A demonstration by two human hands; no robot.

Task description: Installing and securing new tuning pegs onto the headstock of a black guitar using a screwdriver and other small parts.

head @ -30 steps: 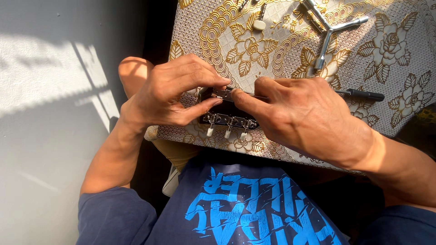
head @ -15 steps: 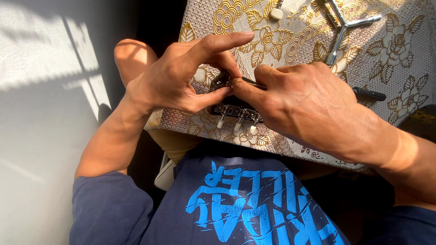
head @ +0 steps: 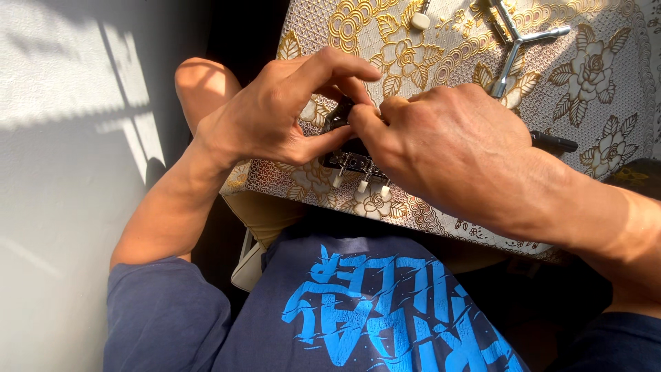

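Head view is showing me one small dark metal part point(head: 348, 160) lying near the front edge of a table, on a gold and white flowered tablecloth point(head: 427, 62). Three cream-tipped pegs point(head: 361, 183) are hanging from the part's near side, in a row, pointing toward the person. I am counting one silver cross-shaped wrench point(head: 513, 48) resting further back on the cloth, well apart from the part, and one small cream knob point(head: 419, 21) lying near the far edge. One thin black tool point(head: 554, 142) is sticking out to the right from under the right wrist; its tip is hidden, so I cannot tell what it is touching.

The left hand point(head: 275, 114) is curling partly closed, thumb pressing against the left end of the metal part and the index finger arching over the top of it, so it is pinching the part from that side. The right hand point(head: 447, 148) is bunching closed, knuckles up, with its fingertips meeting the left thumb right at the part; it is covering most of the part, and I cannot tell whether it is gripping the part itself or the black tool.

Both hands are touching each other over the part. One dark blue shirt point(head: 358, 310) with blue print is filling the lower frame.
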